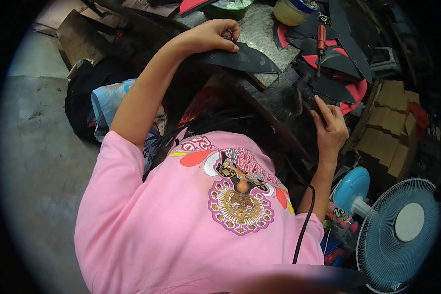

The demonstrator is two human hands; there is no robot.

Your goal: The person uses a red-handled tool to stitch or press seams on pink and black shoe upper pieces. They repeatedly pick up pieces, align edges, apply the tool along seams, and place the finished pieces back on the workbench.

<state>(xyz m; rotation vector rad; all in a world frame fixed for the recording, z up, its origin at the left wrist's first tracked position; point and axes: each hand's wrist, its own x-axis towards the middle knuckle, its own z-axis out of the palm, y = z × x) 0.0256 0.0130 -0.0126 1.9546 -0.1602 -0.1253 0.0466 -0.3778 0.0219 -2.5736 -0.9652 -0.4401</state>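
Black, curved and pointed, the flat cut piece (242, 60) lies at twelve o'clock, left hand (211, 35) pinching its edge; right hand (330, 128) fingers wrap a dark tool (306, 95).

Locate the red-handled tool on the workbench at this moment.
In the head view the red-handled tool lies at upper right on the overlapping black and red cut pieces, beyond the right hand and just below the yellowish tub.

Pink shirt (147, 230) with a gold and purple medallion print, black cut sheet (245, 60), pale blue fan (399, 235)
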